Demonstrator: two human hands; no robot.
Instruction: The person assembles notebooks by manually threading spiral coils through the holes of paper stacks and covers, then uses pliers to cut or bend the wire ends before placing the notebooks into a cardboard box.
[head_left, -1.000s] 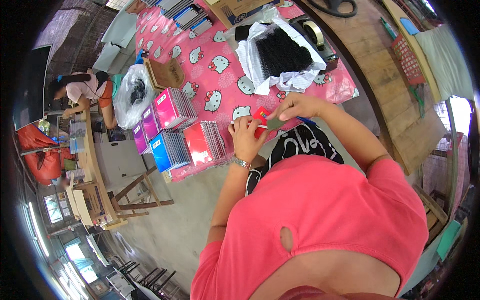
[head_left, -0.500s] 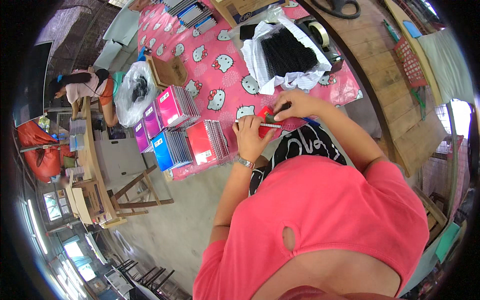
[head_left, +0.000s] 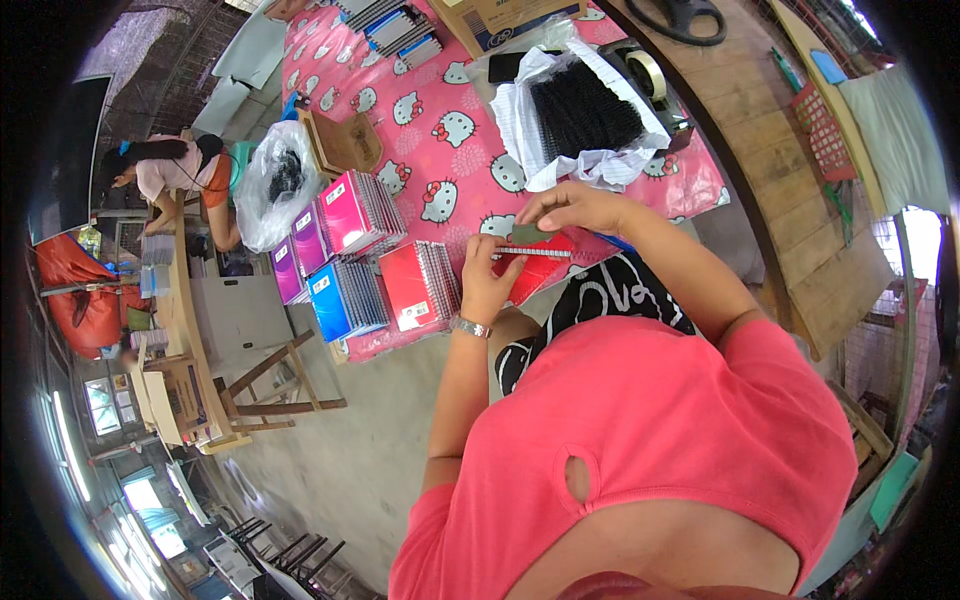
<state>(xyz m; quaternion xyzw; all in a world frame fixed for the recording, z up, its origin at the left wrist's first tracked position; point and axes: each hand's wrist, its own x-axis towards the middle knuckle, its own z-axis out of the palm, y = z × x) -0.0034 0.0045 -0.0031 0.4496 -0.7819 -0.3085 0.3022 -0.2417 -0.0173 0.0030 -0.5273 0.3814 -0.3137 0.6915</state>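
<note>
Counting first from my remote seat: five stacks of spiral notebooks stand by the near left edge of the pink patterned table [head_left: 470, 85]. That's one red stack [head_left: 410, 285], one blue stack [head_left: 335, 300], one magenta stack [head_left: 352, 215] and two purple stacks, the nearer-in purple stack [head_left: 309, 238] and the outer purple stack [head_left: 286, 265]. One red notebook [head_left: 532, 279] is in hand, one roll of tape [head_left: 648, 74] sits to the far right, and one heap of black coils [head_left: 588, 105] lies on crumpled white paper [head_left: 543, 165]. I get one clear plastic bag [head_left: 262, 195] over on the left, too.

Now the pose! Both forearms come up from the body and meet at the table's near edge. The left hand [head_left: 487, 277] points away from the wearer, fingers bent over, thumb out to the right; a metal watch [head_left: 471, 327] circles that wrist. The right hand [head_left: 570, 208] comes in from the right, bent at the elbow, palm down.

And the grip: left thumb and fingers are closed on the red notebook at the left end of its pale spiral binding [head_left: 534, 252]. The right hand pinches an olive-green flat piece [head_left: 527, 234] just beyond that binding. The notebook lies right of the left hand, on the near side of the right; whether piece and binding touch, I can't tell.
</note>
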